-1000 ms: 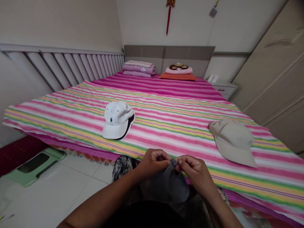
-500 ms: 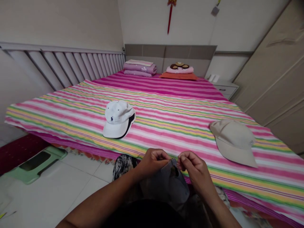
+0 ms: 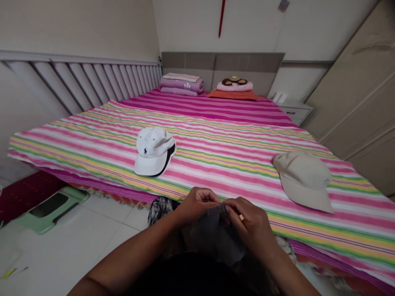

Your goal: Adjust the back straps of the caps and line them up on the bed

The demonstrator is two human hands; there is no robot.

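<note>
My left hand (image 3: 196, 205) and my right hand (image 3: 249, 224) hold the back strap (image 3: 217, 210) of a dark grey baseball cap (image 3: 216, 240) in front of me, just off the bed edge. Fingers of both hands pinch the narrow strap, and the cap's crown hangs below them, partly hidden by my hands. A small gold-coloured ring (image 3: 241, 217) shows on my right hand. A white cap with a navy logo (image 3: 153, 151) lies on the striped bedsheet (image 3: 222, 164) ahead of me, and a beige cap (image 3: 304, 181) lies to the right, both beyond my hands' reach point.
Folded pink bedding (image 3: 182, 84) and a pillow (image 3: 233, 87) lie by the headboard (image 3: 222, 61). A slatted rail (image 3: 80, 82) runs along the left wall. A green step stool (image 3: 51, 209) stands on the tiled floor. Wardrobe doors (image 3: 354, 94) stand right.
My right hand has moved left, closer to my left hand, over the strap. The view has tilted slightly down, so the room sits higher in the frame.
</note>
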